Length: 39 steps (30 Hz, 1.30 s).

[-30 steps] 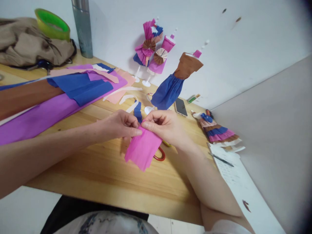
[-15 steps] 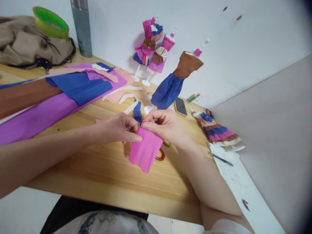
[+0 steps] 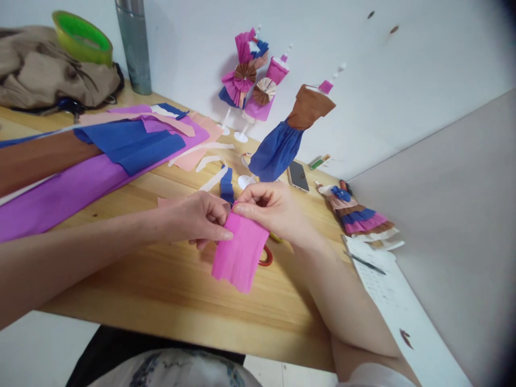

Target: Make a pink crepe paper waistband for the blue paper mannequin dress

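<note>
Between my hands hangs a piece of pink crepe paper [image 3: 241, 252], its lower edge uneven. My left hand [image 3: 207, 217] pinches its left side between thumb and fingers. At the top edge my right hand [image 3: 268, 207] grips it, thumb lying across the paper. Behind the paper and my right hand, scissors [image 3: 266, 256] lie on the table, mostly hidden, with one red handle loop showing. A small blue paper strip [image 3: 227, 184] and a curled white strip [image 3: 213, 180] lie just beyond my fingers. A mini dress form in brown and blue paper [image 3: 296, 131] stands farther back.
Crepe paper sheets [image 3: 92, 174] cover the table's left side. A bottle [image 3: 137, 54], a tape roll [image 3: 83, 40] and brown cloth [image 3: 36, 70] stand behind. Two decorated forms [image 3: 245, 80] stand by the wall. To the right are a phone [image 3: 298, 176], layered paper dress [image 3: 358, 212] and written sheet [image 3: 374, 285].
The pink paper's lower edge has swung slightly down and lies flatter toward me. My left hand has shifted a little left; my right hand keeps its grip.
</note>
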Tool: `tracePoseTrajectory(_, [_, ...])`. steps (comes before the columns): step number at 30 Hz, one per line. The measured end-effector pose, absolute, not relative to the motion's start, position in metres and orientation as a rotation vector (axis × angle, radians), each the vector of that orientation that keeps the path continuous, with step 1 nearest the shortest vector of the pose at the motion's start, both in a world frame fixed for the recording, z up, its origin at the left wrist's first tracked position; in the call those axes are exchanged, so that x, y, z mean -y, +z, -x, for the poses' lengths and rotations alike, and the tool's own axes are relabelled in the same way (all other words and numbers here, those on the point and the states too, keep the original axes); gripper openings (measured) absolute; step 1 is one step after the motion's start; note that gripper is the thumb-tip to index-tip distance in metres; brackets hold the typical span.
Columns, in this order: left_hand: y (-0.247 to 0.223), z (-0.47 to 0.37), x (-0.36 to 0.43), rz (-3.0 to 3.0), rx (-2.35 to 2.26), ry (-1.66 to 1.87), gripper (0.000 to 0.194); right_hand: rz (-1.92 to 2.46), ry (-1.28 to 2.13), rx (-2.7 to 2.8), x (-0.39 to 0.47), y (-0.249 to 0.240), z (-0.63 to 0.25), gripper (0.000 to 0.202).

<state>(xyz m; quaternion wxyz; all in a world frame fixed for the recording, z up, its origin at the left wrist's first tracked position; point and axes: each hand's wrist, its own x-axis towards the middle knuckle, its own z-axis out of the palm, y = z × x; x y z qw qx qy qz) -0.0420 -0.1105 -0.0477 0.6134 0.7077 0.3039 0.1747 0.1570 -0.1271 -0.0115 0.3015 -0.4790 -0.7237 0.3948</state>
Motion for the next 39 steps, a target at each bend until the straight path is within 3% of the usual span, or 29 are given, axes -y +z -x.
tracePoseTrajectory(11, [-0.053,0.035,0.116,-1.301,-0.726,0.35,0.024,1.22,0.961,1.973,0.127,-0.012,-0.157,0.038])
tracePoseTrajectory(18, [-0.043,0.035,0.122,-1.072,-0.899,0.414,0.017,1.119,0.579,1.849,0.122,-0.006,-0.166,0.012])
tracePoseTrajectory(23, [-0.047,0.035,0.113,-0.872,-1.032,0.723,0.02,1.188,0.595,1.767,0.122,0.008,-0.189,0.013])
tracePoseTrajectory(27, [-0.042,0.042,0.095,-0.658,-1.009,1.079,0.028,1.387,0.767,2.089,0.125,0.011,-0.208,0.018])
tracePoseTrajectory(30, [-0.035,0.048,0.081,-0.509,-0.969,1.337,0.028,1.593,0.787,2.339,0.136,0.002,-0.212,0.01])
tracePoseTrajectory(31, [-0.034,0.049,0.079,-0.471,-0.967,1.385,0.028,1.678,0.717,2.378,0.142,-0.003,-0.212,0.013])
tracePoseTrajectory(34, [-0.035,0.051,0.075,-0.396,-0.994,1.398,0.029,1.882,0.683,2.44,0.16,-0.021,-0.208,0.053])
tracePoseTrajectory(39, [-0.044,0.046,0.079,-0.36,-1.018,1.308,0.025,2.0,0.643,2.371,0.17,-0.046,-0.208,0.066])
